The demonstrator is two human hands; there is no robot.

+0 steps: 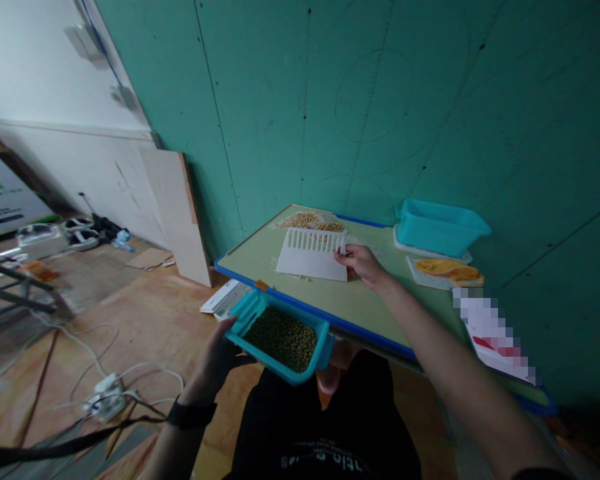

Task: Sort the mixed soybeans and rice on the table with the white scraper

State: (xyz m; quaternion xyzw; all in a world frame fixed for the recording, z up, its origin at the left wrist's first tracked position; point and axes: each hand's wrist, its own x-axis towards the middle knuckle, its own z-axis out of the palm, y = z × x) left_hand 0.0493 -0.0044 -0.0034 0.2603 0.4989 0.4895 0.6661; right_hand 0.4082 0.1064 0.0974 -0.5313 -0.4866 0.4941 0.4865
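- In the head view, the left hand (220,353) holds the turquoise container (296,380) by its left end, thumb at the rim and fingers underneath.
- Just right of that grip, inside the container, lie small round beans (277,337), mostly dark green, paler toward the far end from the hand.
- The container is off the tabletop (380,307), in front of its blue edge and above the person's lap.
- The right hand (363,265) pinches the right edge of a white slotted board (313,260) between thumb and fingers; the board extends leftward from this grip, slots facing away from the person.
- Beyond the slots, farther out and left of the right hand, a loose pile of yellowish grains (307,220) is spread over the tabletop.
- Right of the right hand, well apart, stand a second turquoise tub (440,227) and, nearer the person, a yellow cloth-like item (447,269) on a pale tray (433,281).
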